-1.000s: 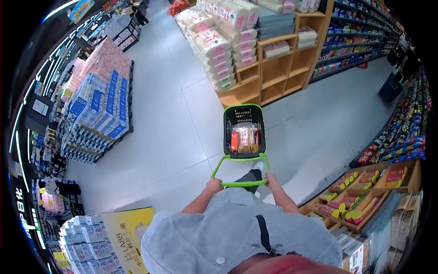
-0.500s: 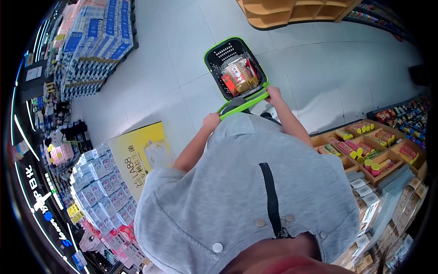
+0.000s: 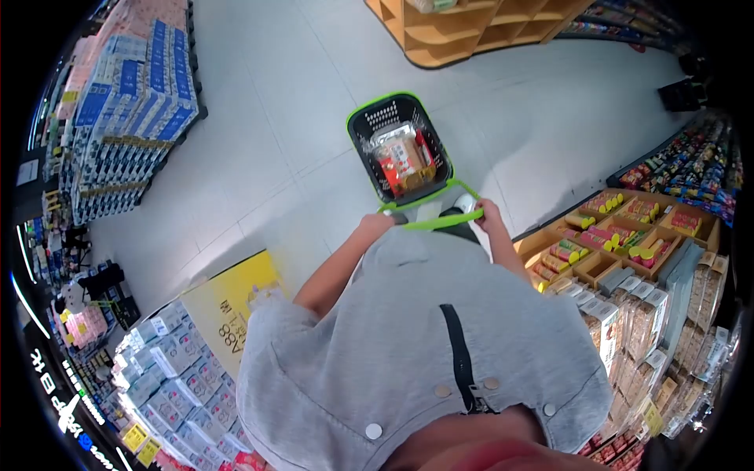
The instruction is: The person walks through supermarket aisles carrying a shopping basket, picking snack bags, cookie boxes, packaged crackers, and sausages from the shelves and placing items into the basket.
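A black basket (image 3: 364, 133) with a green rim stands on the floor in front of me, tilted slightly to the left. Its green handle (image 3: 440, 223) reaches back toward my body. My left hand (image 3: 377, 226) is closed around the handle's left end, and my right hand (image 3: 488, 215) grips its right end. Inside the basket lie packaged goods (image 3: 404, 163), among them a clear pack with a white and red label, a red pack and a golden-brown one.
Wooden bins (image 3: 597, 263) of pink and yellow packs and bagged goods (image 3: 636, 314) stand at the right. Stacked boxes (image 3: 177, 365) with a yellow board (image 3: 251, 290) are at lower left, blue-white stacks (image 3: 141, 94) at upper left, a wooden shelf (image 3: 448, 31) ahead.
Over the last second the view has tipped downward and the basket has swung left of its handle. Since the middle frame, basket and handle appear slightly lower. Both hands keep hold of the handle.
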Tool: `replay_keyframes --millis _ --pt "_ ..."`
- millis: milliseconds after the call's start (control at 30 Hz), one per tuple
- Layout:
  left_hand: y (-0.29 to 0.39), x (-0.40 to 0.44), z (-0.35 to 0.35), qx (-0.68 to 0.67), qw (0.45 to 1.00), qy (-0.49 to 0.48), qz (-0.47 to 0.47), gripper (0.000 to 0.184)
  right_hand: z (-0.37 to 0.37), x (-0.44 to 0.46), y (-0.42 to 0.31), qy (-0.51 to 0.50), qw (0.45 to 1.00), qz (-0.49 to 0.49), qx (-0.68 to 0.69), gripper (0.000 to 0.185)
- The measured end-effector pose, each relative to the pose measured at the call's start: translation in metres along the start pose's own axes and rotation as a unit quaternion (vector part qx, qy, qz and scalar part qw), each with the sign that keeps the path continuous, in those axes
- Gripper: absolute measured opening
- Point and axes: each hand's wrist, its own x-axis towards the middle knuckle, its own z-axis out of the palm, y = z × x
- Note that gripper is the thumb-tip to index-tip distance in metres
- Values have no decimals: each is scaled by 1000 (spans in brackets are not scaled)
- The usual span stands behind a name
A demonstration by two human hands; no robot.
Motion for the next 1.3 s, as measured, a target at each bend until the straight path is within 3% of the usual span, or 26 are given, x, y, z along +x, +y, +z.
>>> replay_keyframes --millis 67,133,233,300,400,633,767,867,1067,1233,1300 --pt "-15 5 9 -36 997 60 8 28 -6 47 17 12 999 7 42 13" --pt "-21 9 19 -41 997 62 12 25 -8 42 4 -4 999 23 -25 18" --pt "-24 8 28 -30 989 143 36 20 -10 34 -5 -18 997 48 -63 19" --pt "-43 17 26 -83 983 165 17 18 5 16 -8 33 996 78 -31 17" --pt "-74 16 9 -78 979 189 -13 16 24 15 0 2 991 115 -68 12" --pt "-136 -8 -37 -83 953 267 -114 14 130 48 1 -28 980 72 -183 6" --pt "-179 17 -53 -113 960 207 -154 13 202 91 -21 -12 969 -25 -247 5" --pt "-218 59 -71 -154 951 221 -152 17 263 108 -65 -14 969 -50 -243 7" --pt "-265 127 -207 -130 970 103 -179 26 345 160 -149 -18 994 -22 -104 11" --pt "-263 172 -284 -163 969 87 -165 33 388 221 -229 -13 995 -15 -94 12" --pt "-273 198 -303 -194 971 100 -101 34 404 240 -270 -19 994 -37 -100 14"
